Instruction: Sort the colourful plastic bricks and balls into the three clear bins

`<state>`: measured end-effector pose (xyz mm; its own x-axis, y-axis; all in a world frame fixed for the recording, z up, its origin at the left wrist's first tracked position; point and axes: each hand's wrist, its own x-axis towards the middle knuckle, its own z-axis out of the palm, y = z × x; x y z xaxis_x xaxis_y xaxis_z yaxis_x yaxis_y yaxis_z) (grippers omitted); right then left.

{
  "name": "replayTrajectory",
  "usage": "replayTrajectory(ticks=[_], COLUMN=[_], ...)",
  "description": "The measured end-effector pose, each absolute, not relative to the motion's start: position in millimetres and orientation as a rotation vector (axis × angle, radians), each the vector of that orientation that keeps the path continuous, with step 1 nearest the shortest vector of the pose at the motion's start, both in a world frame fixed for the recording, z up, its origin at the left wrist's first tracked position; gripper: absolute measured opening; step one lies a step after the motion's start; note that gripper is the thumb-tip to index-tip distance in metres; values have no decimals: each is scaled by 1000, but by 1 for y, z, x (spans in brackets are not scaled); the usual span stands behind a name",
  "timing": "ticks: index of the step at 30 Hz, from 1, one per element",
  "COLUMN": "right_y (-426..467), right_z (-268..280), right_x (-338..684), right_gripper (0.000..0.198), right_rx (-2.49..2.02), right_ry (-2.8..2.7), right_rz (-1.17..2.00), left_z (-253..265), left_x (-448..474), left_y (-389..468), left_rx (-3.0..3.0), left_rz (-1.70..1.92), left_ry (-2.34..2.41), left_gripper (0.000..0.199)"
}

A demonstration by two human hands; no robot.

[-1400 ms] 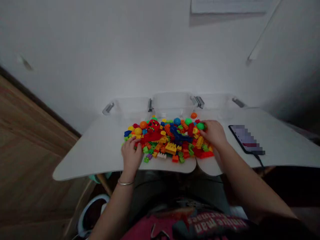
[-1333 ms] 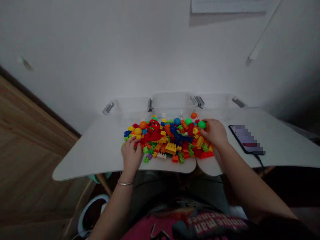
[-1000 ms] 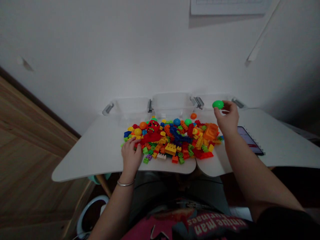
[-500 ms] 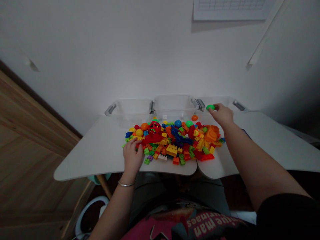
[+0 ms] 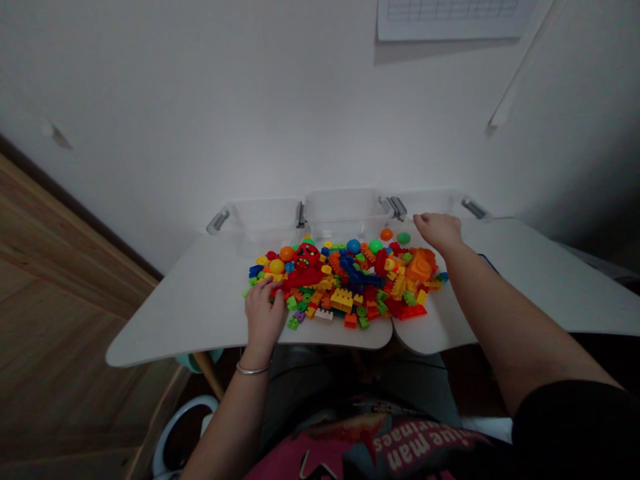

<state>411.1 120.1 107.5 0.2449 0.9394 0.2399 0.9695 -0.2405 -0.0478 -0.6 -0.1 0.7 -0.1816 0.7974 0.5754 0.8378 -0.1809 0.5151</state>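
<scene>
My left hand (image 5: 263,310) rests at the left front edge of a mixed heap of plastic building blocks (image 5: 341,300), fingers spread and holding nothing. Its fingertips touch the pieces beside a long red part. A red round piece with holes (image 5: 307,256) and a yellow ball (image 5: 277,266) lie just beyond it. My right hand (image 5: 438,231) hovers over the right clear bin (image 5: 433,200), empty, its fingers loosely bent and partly hidden. Below and left of it, a green ball (image 5: 403,238) and an orange ball (image 5: 387,234) show through the bin's clear wall.
Two more clear bins, the left bin (image 5: 265,210) and the middle bin (image 5: 345,200), stand in the same row against the wall. A blue ball (image 5: 353,246) lies at the heap's back. The white tabletop (image 5: 175,313) has a seam and rounded front corners.
My right hand has let go of the green ball, which has dropped to beside the orange ball in the right bin. My left hand has stayed in place.
</scene>
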Motion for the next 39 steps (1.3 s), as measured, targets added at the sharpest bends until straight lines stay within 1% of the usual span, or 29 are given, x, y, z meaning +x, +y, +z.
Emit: replayTrajectory(ticks=[4, 8, 11, 15, 17, 20, 23, 27, 31, 39], right_y=[123, 126, 121, 98, 88, 81, 83, 89, 93, 95], right_z=[105, 101, 101, 109, 112, 109, 97, 80, 68, 63], right_x=[415, 424, 425, 404, 388, 364, 349, 339, 334, 330], right_gripper=[55, 48, 43, 37, 33, 29, 29, 37, 47, 55], right_rx=[-2286, -2191, -1957, -1562, -1452, -1374, -1437, -1664, -1813, -2019], right_ry=[-1872, -1855, -1772, -1558, -1545, -1691, -1830, -1918, -1967, -1861], right_rz=[-260, -186, -169, -328, -292, -147, -39, 82, 104, 180], left_z=[2, 2, 3, 3, 2, 1, 1, 2, 2, 2], left_x=[0, 1, 1, 1, 1, 0, -1, 0, 0, 0], left_y=[0, -1, -1, -2, -2, -1, -1, -1, -1, -2], left_rx=[-1976, -1982, -1978, -1984, -1986, -1991, -1995, -1997, -1990, -1989], left_rz=[-1317, -1320, -1318, -1313, -1314, -1330, -1340, -1328, -1325, -1339], left_ry=[-1989, -1993, -2005, -2006, -2004, -1986, -1967, -1961, -1968, -1963], left_gripper=[31, 31, 31, 30, 30, 30, 31, 31, 31, 31])
